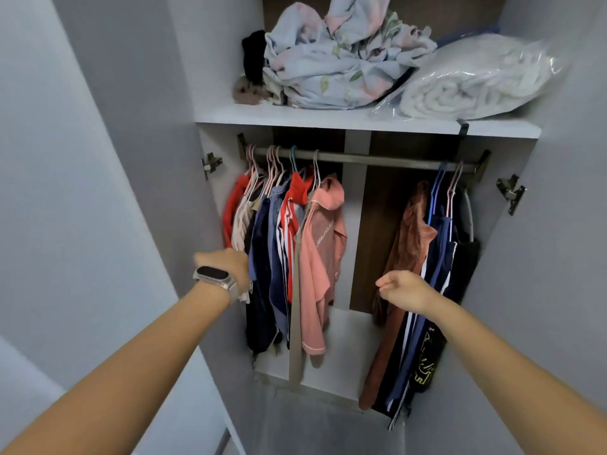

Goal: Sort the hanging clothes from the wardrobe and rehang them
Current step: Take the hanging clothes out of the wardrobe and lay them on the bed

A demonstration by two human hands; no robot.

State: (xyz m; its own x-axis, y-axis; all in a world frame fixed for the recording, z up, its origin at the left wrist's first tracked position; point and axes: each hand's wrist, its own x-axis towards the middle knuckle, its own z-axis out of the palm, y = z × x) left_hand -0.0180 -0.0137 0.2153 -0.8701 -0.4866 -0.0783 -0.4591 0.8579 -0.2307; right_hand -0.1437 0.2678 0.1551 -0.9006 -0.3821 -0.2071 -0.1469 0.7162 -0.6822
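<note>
The pink shirt (pixel 323 244) bears pale lettering, too blurred to read; yellow print on the black garment (pixel 425 362) is likewise illegible.

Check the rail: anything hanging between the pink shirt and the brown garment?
Nothing. In the head view the rail is bare between the pink shirt and the brown garment; only the wardrobe's back panel shows there.
</note>
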